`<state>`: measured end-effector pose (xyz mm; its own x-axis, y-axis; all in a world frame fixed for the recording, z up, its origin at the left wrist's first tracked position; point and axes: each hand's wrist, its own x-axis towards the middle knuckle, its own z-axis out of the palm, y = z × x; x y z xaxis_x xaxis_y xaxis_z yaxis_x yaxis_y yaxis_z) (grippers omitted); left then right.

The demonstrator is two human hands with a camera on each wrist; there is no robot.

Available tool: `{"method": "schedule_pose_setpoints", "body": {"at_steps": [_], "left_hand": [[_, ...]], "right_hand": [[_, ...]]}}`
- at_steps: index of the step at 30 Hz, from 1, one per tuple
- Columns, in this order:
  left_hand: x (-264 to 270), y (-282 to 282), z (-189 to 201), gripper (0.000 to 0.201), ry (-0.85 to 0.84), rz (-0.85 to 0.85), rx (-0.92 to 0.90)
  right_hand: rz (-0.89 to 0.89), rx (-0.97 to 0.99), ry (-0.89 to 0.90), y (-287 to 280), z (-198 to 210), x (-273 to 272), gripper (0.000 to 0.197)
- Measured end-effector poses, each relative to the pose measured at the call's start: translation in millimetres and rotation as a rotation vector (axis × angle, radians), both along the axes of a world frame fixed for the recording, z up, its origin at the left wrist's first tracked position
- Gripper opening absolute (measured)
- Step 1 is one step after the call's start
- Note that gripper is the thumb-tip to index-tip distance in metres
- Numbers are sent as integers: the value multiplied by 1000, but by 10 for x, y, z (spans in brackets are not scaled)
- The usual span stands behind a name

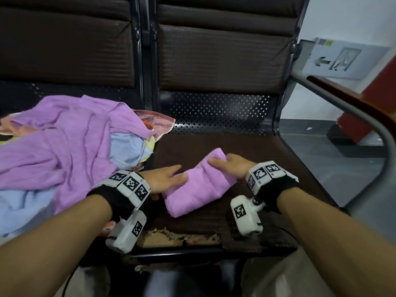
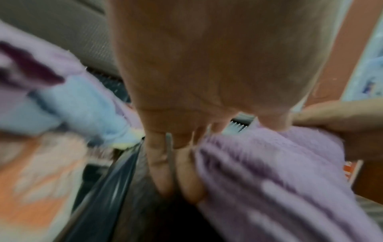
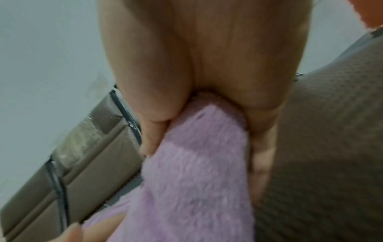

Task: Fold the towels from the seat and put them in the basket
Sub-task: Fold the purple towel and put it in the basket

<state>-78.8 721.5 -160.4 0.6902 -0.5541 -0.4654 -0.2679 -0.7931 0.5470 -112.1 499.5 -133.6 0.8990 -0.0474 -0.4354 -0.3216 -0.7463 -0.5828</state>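
So this is a row of dark padded waiting-room seats with a perforated metal strip between backrest and cushion, white wall off to the right, and the brown seat cushion (image 1: 267, 168) in front is where it's all going on. Sitting on that cushion is a folded purple towel (image 1: 197, 187), a thick little bundle lying at a slant. The right hand (image 1: 232, 166) grips its far right end, thumb on one side and fingers wrapped down the other, which the right wrist view shows pretty clearly. The left hand (image 1: 166, 179) lies on the towel's left end with fingers straight and flat, pressing on it rather than grabbing; the left wrist view is blurry but the fingers look stretched out along the fabric. On the next seat to the left there's a heap of unfolded towels (image 1: 70, 151), mostly a big purple one on top, with light blue, yellow and an orange-pink one poking out at the edges. A curved grey armrest (image 1: 364, 118) runs along the right side of the seat. The front edge of the cushion is worn and torn.
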Motion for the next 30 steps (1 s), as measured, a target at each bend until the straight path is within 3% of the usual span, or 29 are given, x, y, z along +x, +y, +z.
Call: {"method": "schedule_pose_setpoints", "body": {"at_steps": [2, 4, 5, 7, 9, 11, 15, 19, 23, 25, 30], "left_hand": [[-8, -43, 183, 111, -89, -55, 70], [-37, -115, 450, 130, -268, -100, -6], [-54, -154, 581, 128, -313, -118, -146], [-105, -227, 808, 99, -280, -114, -422], [-175, -274, 989, 65, -245, -67, -494], [-243, -301, 1115, 47, -248, -18, -455], [-446, -405, 1310, 35, -174, -46, -400], [-745, -703, 1568, 47, -246, -65, -377], [-1034, -1238, 1814, 13, -420, -148, -316], [-1205, -1556, 1881, 6, -479, -249, -256], [-1717, -2396, 1707, 29, -496, -494, -107]], "right_hand": [[78, 127, -167, 59, 270, -20, 29], [90, 215, -312, 129, 532, -75, 21], [97, 240, -369, 156, 656, -108, 26], [143, 247, -464, 178, 925, -205, 36], [194, 209, -546, 144, 1192, -340, 35], [193, 193, -629, 57, 1424, -500, 27], [42, 224, -782, -243, 1659, -859, 17], [-151, 257, -904, -634, 1682, -1281, 16], [-380, 283, -1023, -1080, 1564, -1734, 17], [-485, 271, -1059, -1321, 1453, -1997, 14], [-709, 229, -1030, -1966, 990, -2830, 15]]}}
